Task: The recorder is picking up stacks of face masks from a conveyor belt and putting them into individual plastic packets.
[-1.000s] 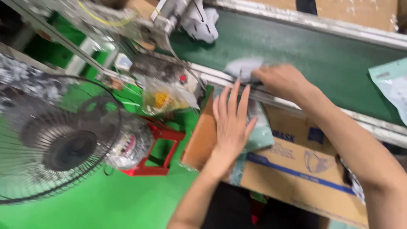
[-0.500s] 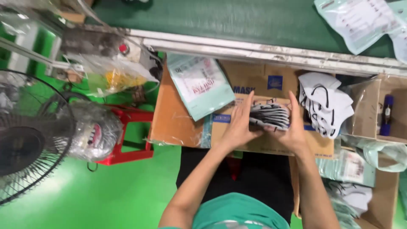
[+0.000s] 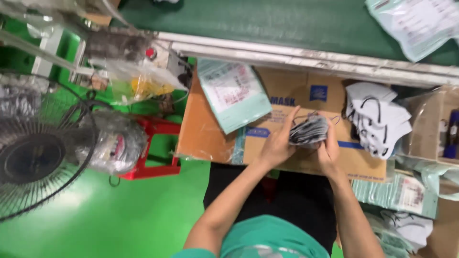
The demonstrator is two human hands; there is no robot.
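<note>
fan [image 3: 36, 153]: cut off by the left edge, at 9 o'clock
pouch [image 3: 420, 24]: cropped at 1 o'clock
masks [image 3: 308, 130]: blurred, partly covered by fingers

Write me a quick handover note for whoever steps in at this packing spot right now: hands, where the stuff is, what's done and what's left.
Left hand and right hand together grip a small stack of masks over the cardboard box.
A teal pouch lies on the box, to the left of the hands.
Loose masks are piled to the right.
More pouches are stacked at lower right.
Done: a stack is gathered in the hands.
Left: that stack is not in a pouch yet.
</note>
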